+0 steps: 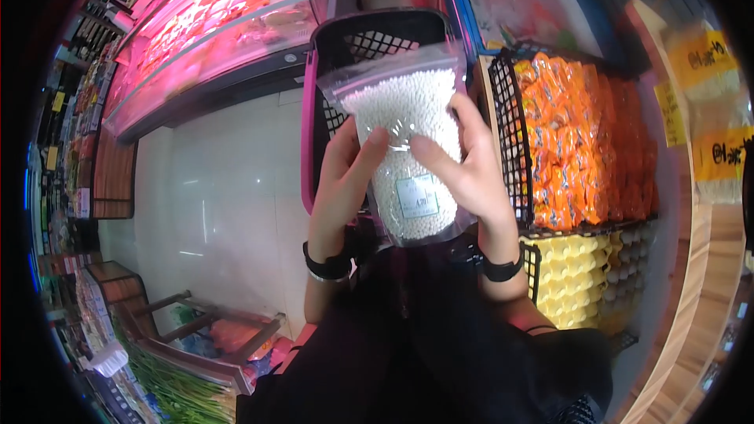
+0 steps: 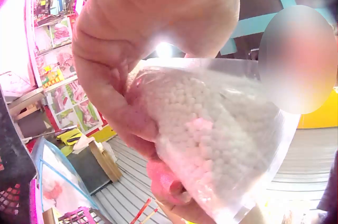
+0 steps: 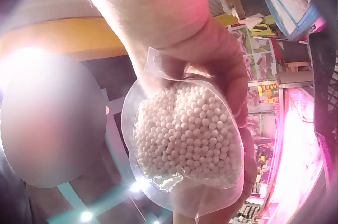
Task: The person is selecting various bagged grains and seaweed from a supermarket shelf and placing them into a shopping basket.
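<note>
A clear zip bag point(image 1: 408, 165) packed with small white balls is held up in front of the body, over a shopping basket. My left hand point(image 1: 343, 169) grips its left side, thumb across the front. On the opposite side my right hand point(image 1: 475, 165) grips it, with the thumb also pressed on the front face. A printed price label point(image 1: 417, 195) sits low on the bag. In the left wrist view the fingers point(image 2: 140, 123) wrap the bag's edge. The right wrist view shows the bag's rounded bottom and the white balls point(image 3: 185, 134) from below.
The black basket point(image 1: 334, 39) with pink trim stands behind the bag. To the right, a black crate point(image 1: 514, 137) holds orange packets point(image 1: 577, 141), with yellow egg trays point(image 1: 569, 275) nearer me. A pink-lit display case point(image 1: 228, 39) stands at the upper left, and green vegetables point(image 1: 177, 381) at the lower left.
</note>
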Motion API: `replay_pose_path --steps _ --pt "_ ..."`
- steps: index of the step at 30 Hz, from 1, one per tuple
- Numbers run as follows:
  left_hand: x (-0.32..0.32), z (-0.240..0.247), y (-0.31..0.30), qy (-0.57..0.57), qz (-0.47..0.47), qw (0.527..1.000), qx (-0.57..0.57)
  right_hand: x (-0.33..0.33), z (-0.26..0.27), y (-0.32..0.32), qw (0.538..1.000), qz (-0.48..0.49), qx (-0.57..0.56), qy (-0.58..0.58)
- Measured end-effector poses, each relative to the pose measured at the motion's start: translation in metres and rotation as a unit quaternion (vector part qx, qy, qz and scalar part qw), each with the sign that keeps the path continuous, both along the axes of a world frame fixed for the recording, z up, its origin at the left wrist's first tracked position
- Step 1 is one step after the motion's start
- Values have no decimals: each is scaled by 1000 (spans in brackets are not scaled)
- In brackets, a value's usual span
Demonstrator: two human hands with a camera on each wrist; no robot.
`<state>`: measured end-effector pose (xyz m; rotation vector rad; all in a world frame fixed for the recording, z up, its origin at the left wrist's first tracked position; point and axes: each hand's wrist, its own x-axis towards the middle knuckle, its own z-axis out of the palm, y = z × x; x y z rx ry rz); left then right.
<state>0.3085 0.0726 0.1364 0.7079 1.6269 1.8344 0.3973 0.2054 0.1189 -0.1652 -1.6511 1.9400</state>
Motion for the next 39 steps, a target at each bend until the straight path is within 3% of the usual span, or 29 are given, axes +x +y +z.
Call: replay_pose_path --steps 8,12,13,14,16,19,24,27,30,33,34,36,39 --pt "-18 -26 -5 -69 44 997 -15 -29 -32 -6 995 33 -37 -87" --pt "-32 -54 -24 -64 68 993 -76 -45 -56 -10 981 104 -58 -152" --pt "-33 -62 -32 -61 78 991 -87 -49 -71 -10 978 122 7 -167" --pt "-33 -66 -41 -59 87 990 -99 -53 -71 -14 972 186 -48 -132" --pt "-36 -66 -63 -91 78 989 -84 -60 -75 -24 963 230 -34 -136" --pt "-36 -68 -94 -135 136 975 -112 -75 -73 -42 933 288 22 -217" --pt "-30 -72 -120 -184 232 943 -154 -96 -89 -67 896 374 -32 -239" --pt "-25 -68 -116 -210 278 931 -109 -102 -99 -72 876 411 -70 -244" --pt "-27 -75 -110 -234 265 930 -99 -103 -107 -62 874 413 -109 -232" --pt "-36 -92 -97 -222 194 938 -184 -99 -108 -39 881 381 -142 -242" --pt "-38 -98 -91 -249 169 940 -159 -98 -118 -33 895 354 -140 -232" --pt "-39 -110 -76 -299 115 942 -105 -93 -132 -17 885 327 -176 -280" --pt "-43 -112 -63 -245 105 946 -184 -87 -142 3 865 236 -205 -393"
